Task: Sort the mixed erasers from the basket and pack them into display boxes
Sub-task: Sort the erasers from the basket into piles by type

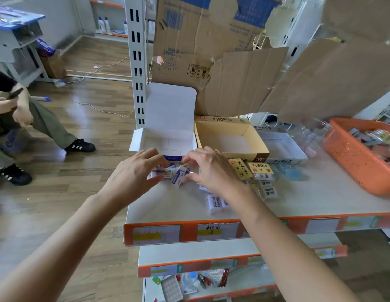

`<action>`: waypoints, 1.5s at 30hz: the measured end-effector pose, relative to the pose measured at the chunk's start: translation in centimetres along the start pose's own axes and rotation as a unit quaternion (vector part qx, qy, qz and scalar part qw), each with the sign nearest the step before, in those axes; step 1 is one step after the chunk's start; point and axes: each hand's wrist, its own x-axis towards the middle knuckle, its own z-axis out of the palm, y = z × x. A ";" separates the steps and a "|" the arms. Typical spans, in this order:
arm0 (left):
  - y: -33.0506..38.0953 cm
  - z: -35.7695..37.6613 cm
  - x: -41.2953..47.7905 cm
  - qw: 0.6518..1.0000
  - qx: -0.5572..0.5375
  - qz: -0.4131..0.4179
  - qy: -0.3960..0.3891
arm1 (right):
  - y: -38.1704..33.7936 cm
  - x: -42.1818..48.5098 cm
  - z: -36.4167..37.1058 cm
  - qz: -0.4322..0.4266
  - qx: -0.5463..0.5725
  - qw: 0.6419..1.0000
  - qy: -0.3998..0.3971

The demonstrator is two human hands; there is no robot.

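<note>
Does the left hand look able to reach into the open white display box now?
Probably yes. The white display box stands open just behind the left hand, lid folded up, with nothing between them. The hand grips white-and-blue erasers.

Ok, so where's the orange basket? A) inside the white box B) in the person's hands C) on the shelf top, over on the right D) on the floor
C: the orange basket sits at the right end of the shelf top, while the left hand and right hand grip small erasers by the white box.
</note>
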 end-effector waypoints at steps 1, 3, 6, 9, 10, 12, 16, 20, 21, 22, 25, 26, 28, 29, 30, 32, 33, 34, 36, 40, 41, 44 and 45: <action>0.0 -0.1 -0.1 1.000 0.002 0.001 -0.001 | 0.2 -0.2 -0.2 -0.002 0.006 1.000 -0.014; 0.0 -0.2 -0.2 1.000 0.007 0.009 -0.004 | 0.6 -0.6 -0.6 -0.007 0.004 0.999 -0.038; -0.1 -0.3 -0.3 1.000 0.004 0.002 -0.006 | 0.8 -0.9 -0.7 -0.009 0.010 0.998 -0.063; -0.1 0.0 -0.3 1.000 -0.020 -0.023 -0.008 | 0.6 -0.9 0.0 0.006 0.021 0.998 -0.063; -0.2 0.1 -0.3 0.999 -0.025 -0.025 -0.010 | 0.5 -0.9 0.3 0.012 0.024 0.998 -0.054; -0.2 0.0 -0.3 0.999 -0.027 -0.022 -0.014 | 0.4 -0.6 0.6 0.012 0.024 0.999 -0.036; 0.0 -0.4 -0.3 1.000 -0.011 -0.014 -0.021 | 0.5 -0.1 0.6 -0.003 0.024 1.000 -0.003; 0.5 -0.7 0.0 1.000 -0.007 0.005 -0.013 | 0.9 -0.5 -0.5 -0.002 0.064 0.998 0.025; 0.7 -0.8 0.2 1.000 -0.009 0.011 -0.010 | 1.0 -0.7 -1.0 -0.002 0.067 0.997 0.037; 1.0 -0.9 0.5 1.000 -0.009 0.020 -0.009 | 1.3 -1.0 -1.7 0.001 0.069 0.996 0.050; 2.2 -1.1 2.2 0.999 -0.011 0.047 -0.016 | 2.6 -1.7 -3.7 0.025 0.066 0.994 0.080; 2.7 -1.0 2.9 0.998 -0.017 0.050 -0.022 | 3.3 -2.0 -4.3 0.033 0.061 0.994 0.084; 3.9 -0.8 4.3 0.997 -0.028 0.053 -0.040 | 4.8 -2.7 -5.5 0.058 0.054 0.994 0.075; 4.6 -0.6 5.1 0.997 -0.028 0.057 -0.052 | 5.6 -3.1 -6.1 0.072 0.050 0.994 0.064; 5.3 -0.4 5.8 0.996 -0.025 0.063 -0.065 | 6.4 -3.5 -6.6 0.085 0.043 0.994 0.051; 6.7 0.1 7.2 0.994 -0.021 0.079 -0.076 | 8.2 -4.6 -7.7 0.105 0.030 0.993 0.036; 7.5 0.4 7.9 0.993 -0.021 0.087 -0.078 | 9.1 -5.2 -8.1 0.112 0.029 0.993 0.034; 8.3 0.7 8.6 0.992 -0.023 0.092 -0.080 | 10.1 -5.8 -8.6 0.118 0.029 0.992 0.035; 10.4 1.4 10.0 0.992 -0.030 0.094 -0.076 | 12.2 -7.0 -9.5 0.128 0.023 0.991 0.035; 14.7 3.1 12.8 0.992 -0.030 0.093 -0.086 | 16.9 -9.3 -11.5 0.132 0.011 0.991 0.032; 15.8 3.6 13.4 0.991 -0.029 0.094 -0.085 | 18.1 -9.9 -12.0 0.130 0.009 0.991 0.030; 18.9 5.3 15.0 0.993 -0.026 0.081 -0.078 | 21.7 -11.4 -13.2 0.119 -0.002 0.993 0.023; 20.0 5.9 15.4 0.994 -0.023 0.077 -0.072 | 22.8 -11.8 -13.5 0.113 -0.006 0.993 0.020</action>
